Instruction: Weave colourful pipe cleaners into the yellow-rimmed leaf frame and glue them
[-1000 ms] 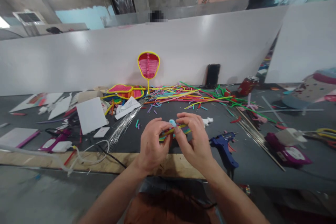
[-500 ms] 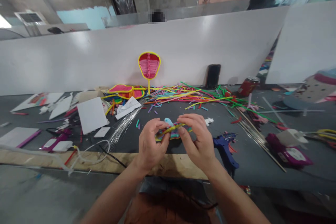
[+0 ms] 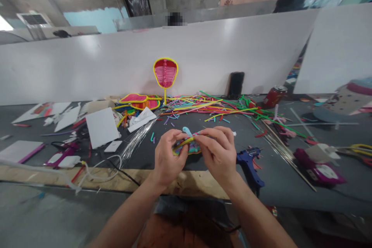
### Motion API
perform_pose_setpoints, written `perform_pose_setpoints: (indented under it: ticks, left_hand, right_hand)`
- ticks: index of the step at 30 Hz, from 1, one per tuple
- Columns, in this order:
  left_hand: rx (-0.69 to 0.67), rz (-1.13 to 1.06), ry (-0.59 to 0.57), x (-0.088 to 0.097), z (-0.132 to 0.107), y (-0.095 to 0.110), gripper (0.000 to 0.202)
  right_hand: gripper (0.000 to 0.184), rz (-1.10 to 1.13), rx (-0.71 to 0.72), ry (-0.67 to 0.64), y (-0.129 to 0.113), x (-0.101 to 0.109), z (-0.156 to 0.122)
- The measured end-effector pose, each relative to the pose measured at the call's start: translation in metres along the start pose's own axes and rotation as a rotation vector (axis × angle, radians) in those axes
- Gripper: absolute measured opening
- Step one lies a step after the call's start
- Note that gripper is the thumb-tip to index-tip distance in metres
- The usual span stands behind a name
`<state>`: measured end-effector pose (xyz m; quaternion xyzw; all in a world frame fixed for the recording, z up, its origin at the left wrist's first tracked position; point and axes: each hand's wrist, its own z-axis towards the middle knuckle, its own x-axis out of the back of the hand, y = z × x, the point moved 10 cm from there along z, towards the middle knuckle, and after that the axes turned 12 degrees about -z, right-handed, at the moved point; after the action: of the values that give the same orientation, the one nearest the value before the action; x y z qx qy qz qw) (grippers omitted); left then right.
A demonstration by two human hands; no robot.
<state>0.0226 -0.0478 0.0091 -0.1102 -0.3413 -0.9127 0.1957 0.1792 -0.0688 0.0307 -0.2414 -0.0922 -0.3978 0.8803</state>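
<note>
— Pinching the yellow rim (image 3: 188,139) of the striped piece (image 3: 194,149) between thumb and fingertips, your right grip (image 3: 219,154) has drawn in close beside your left grip (image 3: 169,159); half a second ago its fingertips were farther apart.

— And where do you have the piece?

— Right in front of you, between both hands. Your left thumb and curled fingers clamp its left end, and a light-blue tip (image 3: 186,131) sticks up just behind the rim. Whether the piece touches the desk (image 3: 279,186), you can't tell.

— What does that change mean for your work?

— Probably that both grips now bear on one short stretch of rim: the left steadying, the right pressing or shaping.

— Any containers around you?

— Beyond the blue glue gun (image 3: 250,164), a red can (image 3: 275,97) is at the back right; you can't see what it holds. Farther right, a spotted tub-like thing (image 3: 345,99) is blurred, its contents hidden. Your fuzzy stems (image 3: 197,104) lie loose along the back.
</note>
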Motion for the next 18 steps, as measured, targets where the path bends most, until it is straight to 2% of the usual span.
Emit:
perform_pose_setpoints:
  ticks: [5,12,18]
  left_hand:
    - [0.011,0.000,0.008,0.000,0.002,-0.002,0.039]
    - [-0.013,-0.065,-0.013,-0.002,0.004,0.001,0.038]
    - [-0.009,-0.050,-0.026,-0.002,0.002,0.000,0.035]
  right_hand:
    - [0.017,0.055,-0.033,0.015,0.003,0.004,0.002]
    - [0.031,-0.025,0.157,0.046,-0.014,-0.001,-0.005]
    - [0.022,-0.075,0.165,0.049,-0.013,-0.005,-0.005]
